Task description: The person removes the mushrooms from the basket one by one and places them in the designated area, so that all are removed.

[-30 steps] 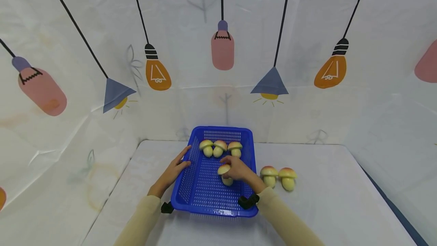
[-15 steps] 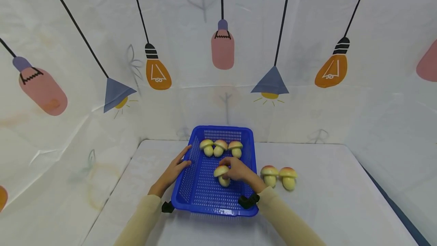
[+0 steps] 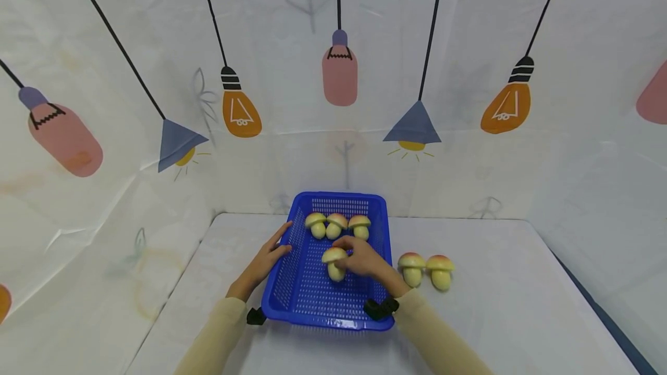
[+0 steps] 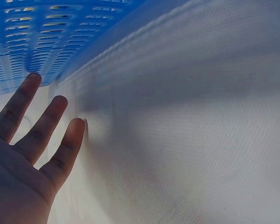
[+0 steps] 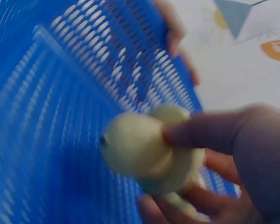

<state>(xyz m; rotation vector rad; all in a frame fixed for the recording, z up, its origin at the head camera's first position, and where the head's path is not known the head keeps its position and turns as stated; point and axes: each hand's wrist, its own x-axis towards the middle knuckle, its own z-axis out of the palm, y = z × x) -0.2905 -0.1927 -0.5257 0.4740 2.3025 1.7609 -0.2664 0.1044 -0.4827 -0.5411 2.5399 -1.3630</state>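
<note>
My right hand (image 3: pixel 365 259) pinches a toy mushroom (image 3: pixel 335 271) between thumb and fingers, inside a blue plastic basket (image 3: pixel 307 320). The right wrist view shows the mushroom's pale rounded stem (image 5: pixel 133 142) pointing toward the camera, thumb pressed on its side. Three more mushrooms (image 3: pixel 333 231) lie in a row at the basket's far end, caps away from me. My left hand (image 3: pixel 264 262) rests at the basket's left rim, fingers extended. In the left wrist view, its straight, spread fingers (image 4: pixel 42 135) lie beside the perforated basket wall (image 4: pixel 42 37).
Two more mushrooms (image 3: pixel 411 271) stand side by side on the white table (image 3: pixel 500 305), right of the basket. A white sheet (image 3: pixel 292 161) printed with lamps hangs behind the table.
My right hand has shifted the held mushroom a little to the left within the basket and turned it more upright. The left hand and basket stay where they were.
</note>
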